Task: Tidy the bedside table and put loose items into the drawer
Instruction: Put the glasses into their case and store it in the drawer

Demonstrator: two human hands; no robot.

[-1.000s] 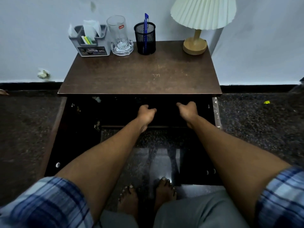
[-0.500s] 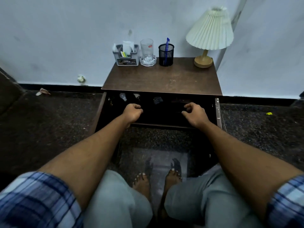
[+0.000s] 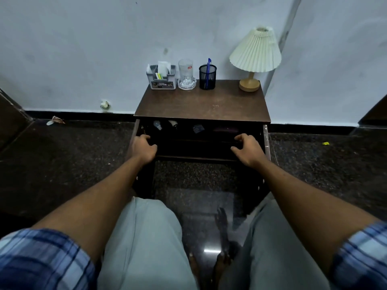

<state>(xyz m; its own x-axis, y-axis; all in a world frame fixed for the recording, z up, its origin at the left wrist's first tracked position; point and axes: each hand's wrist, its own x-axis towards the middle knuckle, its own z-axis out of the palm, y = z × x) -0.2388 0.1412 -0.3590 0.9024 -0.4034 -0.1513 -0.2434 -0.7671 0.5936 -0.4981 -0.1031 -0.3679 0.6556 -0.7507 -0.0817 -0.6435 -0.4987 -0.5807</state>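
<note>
A dark wooden bedside table [image 3: 202, 104] stands against the wall. Its drawer [image 3: 194, 149] is pulled out, and several small items lie in the dark at its back [image 3: 198, 128]. My left hand [image 3: 143, 150] grips the drawer's front edge at the left. At the right end of that edge, my right hand [image 3: 248, 149] curls over it. Along the back of the tabletop stand a grey organiser [image 3: 161, 78], a glass [image 3: 186, 74], a black mesh pen cup [image 3: 207, 77] with a blue pen, and a lamp [image 3: 254, 55].
The floor is dark speckled stone, with a scrap of litter [image 3: 54, 120] at the left baseboard and a yellow bit [image 3: 325, 143] at the right. My knees [image 3: 146, 237] and bare feet are below the drawer. Dark furniture edges show at both sides.
The view has pulled back and up from the table. Both hands have spread apart along the drawer's front edge, and the drawer now stands further out, showing items inside.
</note>
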